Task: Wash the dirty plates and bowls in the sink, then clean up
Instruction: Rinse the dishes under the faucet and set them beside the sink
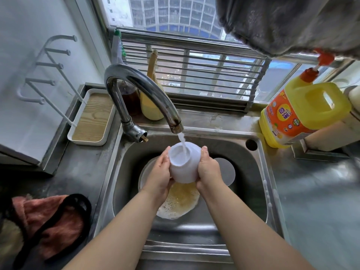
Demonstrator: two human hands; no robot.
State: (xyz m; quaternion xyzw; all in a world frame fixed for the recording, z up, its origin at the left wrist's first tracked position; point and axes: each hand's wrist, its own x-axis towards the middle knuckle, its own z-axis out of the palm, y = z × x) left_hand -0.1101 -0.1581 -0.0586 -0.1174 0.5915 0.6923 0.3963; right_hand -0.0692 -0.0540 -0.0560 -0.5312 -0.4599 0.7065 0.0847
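A small white bowl (184, 164) is held over the steel sink (261, 184) under the running tap (144, 90), bottom turned up toward the stream. My left hand (159, 176) grips its left side and my right hand (208, 172) grips its right side. Water falls onto the bowl's base. Below my hands a larger bowl or plate (179, 203) lies in the sink, holding foamy yellowish water. A round pale plate or lid (227, 170) lies partly hidden behind my right hand.
A yellow detergent jug (300, 114) with a red pump stands on the right counter. A white drying rack with a wooden tray (91, 117) stands left of the tap. A reddish cloth (48, 223) lies at the front left. A grey towel (288, 22) hangs overhead.
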